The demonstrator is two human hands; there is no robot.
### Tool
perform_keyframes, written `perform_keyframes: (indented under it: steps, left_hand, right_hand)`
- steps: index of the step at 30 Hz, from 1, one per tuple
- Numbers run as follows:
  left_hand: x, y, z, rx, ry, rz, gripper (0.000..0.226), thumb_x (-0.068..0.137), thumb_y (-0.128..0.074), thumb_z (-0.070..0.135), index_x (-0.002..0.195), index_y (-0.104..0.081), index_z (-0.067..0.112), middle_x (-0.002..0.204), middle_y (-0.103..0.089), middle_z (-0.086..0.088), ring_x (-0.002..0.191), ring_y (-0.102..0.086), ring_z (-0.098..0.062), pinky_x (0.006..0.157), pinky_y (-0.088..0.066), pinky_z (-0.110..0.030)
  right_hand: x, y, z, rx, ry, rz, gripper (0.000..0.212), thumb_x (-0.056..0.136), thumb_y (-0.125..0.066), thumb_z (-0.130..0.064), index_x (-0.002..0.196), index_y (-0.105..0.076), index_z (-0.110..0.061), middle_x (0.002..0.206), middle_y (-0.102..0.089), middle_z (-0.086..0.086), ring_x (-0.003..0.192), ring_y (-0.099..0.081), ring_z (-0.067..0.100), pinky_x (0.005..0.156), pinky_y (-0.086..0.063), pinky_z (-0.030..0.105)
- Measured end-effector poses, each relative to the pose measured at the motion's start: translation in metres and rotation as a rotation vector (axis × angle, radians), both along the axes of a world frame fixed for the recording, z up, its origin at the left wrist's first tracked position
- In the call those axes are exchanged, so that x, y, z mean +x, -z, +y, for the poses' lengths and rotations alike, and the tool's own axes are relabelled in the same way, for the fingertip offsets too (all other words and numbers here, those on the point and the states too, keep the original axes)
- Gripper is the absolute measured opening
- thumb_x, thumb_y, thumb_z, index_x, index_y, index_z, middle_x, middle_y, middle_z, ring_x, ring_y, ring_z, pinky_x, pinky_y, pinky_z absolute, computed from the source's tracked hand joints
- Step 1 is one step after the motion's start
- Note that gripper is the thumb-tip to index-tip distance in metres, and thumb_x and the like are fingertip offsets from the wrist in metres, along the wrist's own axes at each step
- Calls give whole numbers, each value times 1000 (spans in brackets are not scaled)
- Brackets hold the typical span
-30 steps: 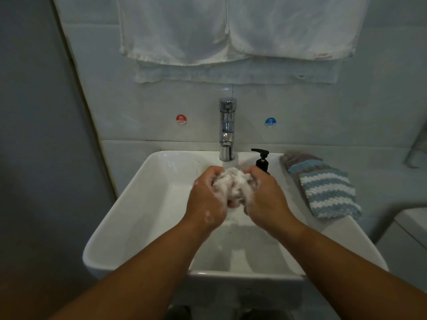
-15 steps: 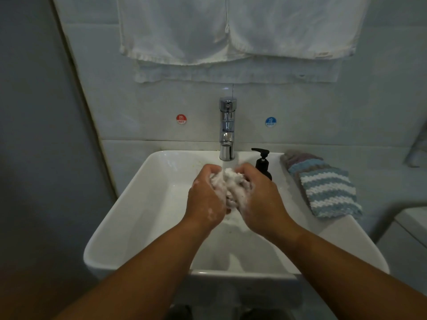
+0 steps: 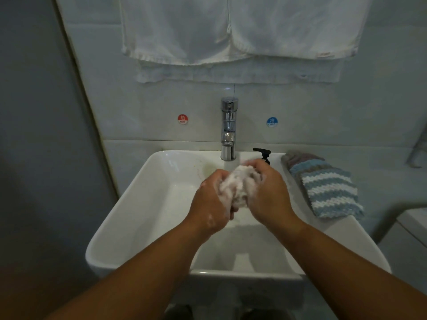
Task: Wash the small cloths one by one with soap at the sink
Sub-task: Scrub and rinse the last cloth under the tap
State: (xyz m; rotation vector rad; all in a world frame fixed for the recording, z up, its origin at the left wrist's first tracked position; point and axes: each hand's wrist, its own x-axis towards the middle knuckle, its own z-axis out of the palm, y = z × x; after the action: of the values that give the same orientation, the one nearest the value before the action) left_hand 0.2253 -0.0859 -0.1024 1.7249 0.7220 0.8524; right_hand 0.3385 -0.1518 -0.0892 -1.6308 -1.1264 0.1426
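Observation:
A small white cloth (image 3: pixel 238 185), bunched up and covered in suds, sits between my two hands above the white sink (image 3: pixel 143 204). My left hand (image 3: pixel 211 204) grips its left side, with foam on the knuckles. My right hand (image 3: pixel 269 195) grips its right side, fingers curled over the top. Both hands are just below the chrome tap (image 3: pixel 228 130). Behind my right hand stands a black soap pump (image 3: pixel 263 154), mostly hidden. A stack of striped blue, white and grey cloths (image 3: pixel 323 183) lies on the sink's right rim.
White towels (image 3: pixel 240 38) hang on the wall above the tap. Red hot (image 3: pixel 182 118) and blue cold (image 3: pixel 272 122) stickers flank the tap. A grey wall stands close on the left; a white fixture (image 3: pixel 411 229) sits at lower right.
Both hands keep rubbing the sudsy cloth under the tap; my right hand has shifted up over the cloth and the left slightly down. The bundle has been reshaped.

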Motion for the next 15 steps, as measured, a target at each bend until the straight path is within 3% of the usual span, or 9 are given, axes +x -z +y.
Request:
perform_keyframes:
  steps: [2, 4, 7, 9, 11, 13, 15]
  left_hand:
    - [-1, -4, -4, -22, 44, -78, 5, 104, -57, 14, 102, -61, 13, 82, -67, -13, 56, -59, -15, 47, -48, -29]
    - [1, -3, 2, 11, -68, -133, 3, 102, -60, 16, 103, -63, 15, 85, -69, -9, 61, -65, -14, 49, -51, -27]
    - [0, 3, 15, 170, -277, 66, 16, 97, -63, 14, 109, -62, 24, 94, -70, -2, 83, -69, -23, 67, -61, -39]
    - [1, 2, 11, 100, -175, 119, 18, 96, -61, 9, 109, -60, 22, 93, -68, -8, 77, -66, -24, 56, -55, -33]
    - [1, 0, 1, -29, -25, 50, 10, 103, -51, 10, 105, -59, 16, 82, -64, -11, 59, -57, -17, 43, -42, -25]
    - [2, -4, -6, -91, 48, -56, 11, 108, -47, 18, 106, -56, 12, 75, -62, -12, 52, -54, -15, 41, -38, -25]
    - [3, -4, -3, -60, 13, -137, 11, 105, -54, 23, 108, -58, 14, 82, -66, -10, 57, -61, -16, 44, -43, -27]
  right_hand:
    - [4, 2, 1, -101, 84, -16, 26, 92, -62, -1, 95, -61, -27, 79, -65, -7, 65, -62, 1, 47, -41, 8]
    - [0, 6, -1, -199, 4, 28, 27, 93, -60, 2, 93, -59, -25, 79, -63, -4, 66, -61, 11, 43, -43, 14]
    - [-13, 6, -7, -109, -190, 24, 15, 94, -68, -5, 96, -63, -20, 83, -66, -3, 75, -68, 16, 57, -58, 28]
    - [-14, 0, -6, 5, -197, -13, 16, 94, -69, -8, 94, -64, -23, 82, -66, -7, 74, -67, 3, 58, -53, 17]
    - [-7, -2, -1, 73, -70, 0, 21, 94, -66, -5, 92, -65, -27, 78, -67, -8, 69, -65, -3, 54, -47, 10]
    - [2, 1, 3, 25, 69, -14, 24, 94, -63, -4, 92, -65, -29, 77, -68, -7, 67, -63, -2, 51, -44, 10]
    - [4, 7, 4, -125, 85, -42, 27, 92, -63, -3, 91, -61, -30, 78, -65, -7, 65, -62, 2, 49, -44, 12]
